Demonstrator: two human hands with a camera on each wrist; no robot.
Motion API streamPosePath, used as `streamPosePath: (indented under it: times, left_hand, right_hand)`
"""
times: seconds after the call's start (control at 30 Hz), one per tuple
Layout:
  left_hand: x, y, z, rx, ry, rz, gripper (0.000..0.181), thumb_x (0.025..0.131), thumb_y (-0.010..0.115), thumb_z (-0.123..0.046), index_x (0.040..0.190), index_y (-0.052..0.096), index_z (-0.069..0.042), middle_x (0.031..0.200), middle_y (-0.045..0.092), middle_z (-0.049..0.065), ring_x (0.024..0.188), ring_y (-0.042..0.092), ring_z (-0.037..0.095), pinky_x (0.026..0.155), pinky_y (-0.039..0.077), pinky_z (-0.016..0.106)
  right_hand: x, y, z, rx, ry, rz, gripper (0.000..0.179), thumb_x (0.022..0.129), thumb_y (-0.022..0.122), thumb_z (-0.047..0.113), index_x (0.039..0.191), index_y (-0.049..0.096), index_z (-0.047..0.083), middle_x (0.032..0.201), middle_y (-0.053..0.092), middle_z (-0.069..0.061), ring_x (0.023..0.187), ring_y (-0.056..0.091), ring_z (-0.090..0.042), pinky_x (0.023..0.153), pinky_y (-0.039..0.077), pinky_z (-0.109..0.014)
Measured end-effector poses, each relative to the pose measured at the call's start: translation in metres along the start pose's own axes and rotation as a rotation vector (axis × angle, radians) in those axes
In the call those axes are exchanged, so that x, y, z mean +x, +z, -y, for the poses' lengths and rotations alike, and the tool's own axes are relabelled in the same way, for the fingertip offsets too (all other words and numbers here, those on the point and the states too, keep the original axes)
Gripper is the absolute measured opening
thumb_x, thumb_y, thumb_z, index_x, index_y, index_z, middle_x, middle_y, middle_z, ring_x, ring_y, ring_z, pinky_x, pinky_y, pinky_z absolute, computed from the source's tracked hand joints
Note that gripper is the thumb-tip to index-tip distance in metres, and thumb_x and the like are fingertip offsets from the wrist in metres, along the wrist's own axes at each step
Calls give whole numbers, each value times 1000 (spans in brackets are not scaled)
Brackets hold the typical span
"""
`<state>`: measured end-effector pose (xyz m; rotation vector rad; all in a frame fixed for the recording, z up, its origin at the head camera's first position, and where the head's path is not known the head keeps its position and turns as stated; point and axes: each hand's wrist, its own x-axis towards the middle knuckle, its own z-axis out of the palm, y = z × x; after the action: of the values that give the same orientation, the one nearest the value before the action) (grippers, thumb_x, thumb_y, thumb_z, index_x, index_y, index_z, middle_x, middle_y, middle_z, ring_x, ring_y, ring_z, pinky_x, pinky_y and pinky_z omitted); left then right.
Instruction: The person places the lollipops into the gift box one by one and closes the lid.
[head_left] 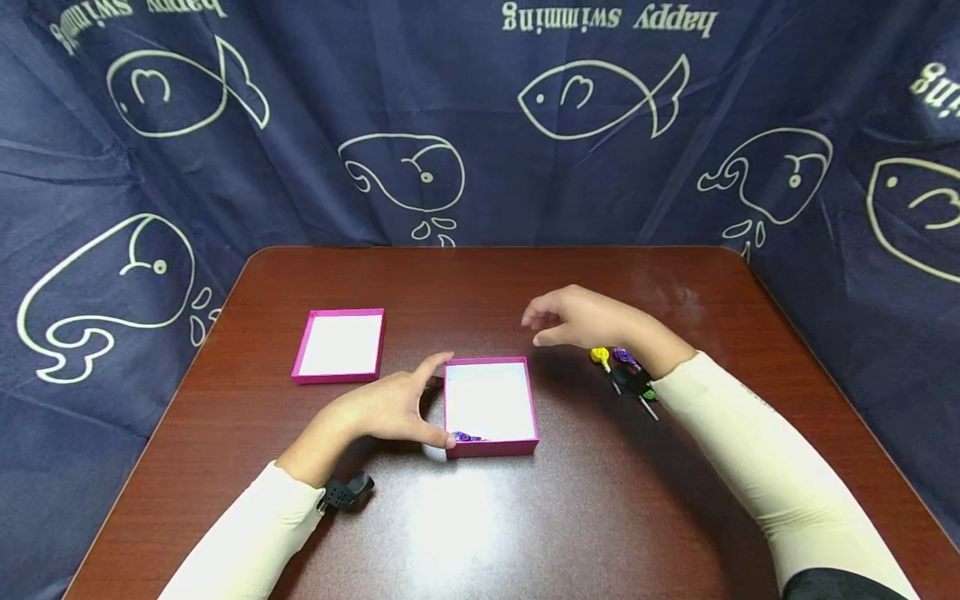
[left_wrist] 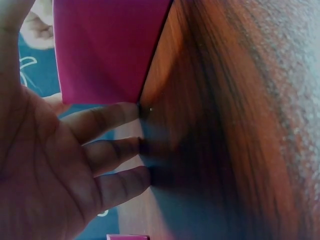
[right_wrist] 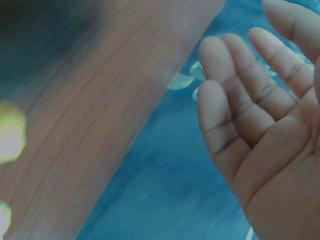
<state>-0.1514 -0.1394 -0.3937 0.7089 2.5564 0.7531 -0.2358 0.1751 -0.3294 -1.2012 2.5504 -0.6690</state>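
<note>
A pink-rimmed square box point(head_left: 491, 404) with a white inside lies on the table in the head view. A purple-wrapped lollipop point(head_left: 467, 437) shows at its front left corner, partly hidden by the front wall. My left hand point(head_left: 393, 406) spans the box's left side, thumb at the front corner and index finger at the back corner, the fingers spread. In the left wrist view its other fingers lie along the pink wall point(left_wrist: 105, 50) and the table. My right hand point(head_left: 577, 317) hovers right of and beyond the box, palm down, fingers loosely bent and holding nothing.
Left of the box lies a second pink-rimmed square tray or lid point(head_left: 341, 344). Under my right forearm are several lollipops, including a yellow one point(head_left: 600, 356) and a purple one point(head_left: 624, 357). A dark blue curtain point(head_left: 480, 100) hangs behind the wooden table point(head_left: 450, 275).
</note>
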Motion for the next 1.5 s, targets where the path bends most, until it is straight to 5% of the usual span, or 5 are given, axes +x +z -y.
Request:
streamPosePath:
  times: [0.27, 0.6, 1.1, 1.3, 1.5]
  left_hand:
    - [0, -1, 2, 4, 12, 2, 121, 66, 83, -61, 158, 17, -18, 133, 59, 16, 114, 60, 21, 99, 45, 42]
    - [-2, -1, 3, -9, 9, 2, 122, 66, 83, -61, 158, 16, -18, 136, 56, 18, 121, 56, 23, 103, 42, 43]
    - [-3, 0, 3, -19, 1, 1, 122, 65, 83, -62, 158, 16, -20, 137, 56, 16, 122, 55, 24, 103, 42, 44]
    - [-4, -1, 2, -13, 0, 6, 122, 65, 83, -61, 158, 16, -21, 135, 57, 17, 118, 58, 22, 102, 43, 43]
    - [-3, -1, 3, -10, 1, -1, 121, 66, 83, -61, 158, 16, -20, 133, 58, 18, 119, 57, 23, 102, 43, 43]
  right_hand:
    - [-17, -7, -48, -83, 186, 62, 21, 88, 72, 9, 107, 68, 1, 90, 67, -1, 81, 58, -17, 74, 48, -39]
    - [-31, -8, -63, -68, 337, 179, 22, 88, 73, 12, 108, 68, 3, 88, 65, -1, 79, 56, -17, 73, 47, -39]
    - [-44, -5, -65, -64, 299, 258, 22, 88, 74, 17, 100, 64, 2, 80, 63, 0, 72, 56, -15, 66, 48, -35]
    - [-43, -1, -69, -80, 349, 277, 14, 89, 73, 15, 99, 66, 6, 84, 63, 1, 75, 55, -15, 68, 47, -35]
    - [-41, 1, -70, -94, 331, 243, 10, 88, 73, 10, 94, 67, 8, 81, 61, 4, 74, 52, -14, 67, 45, -33]
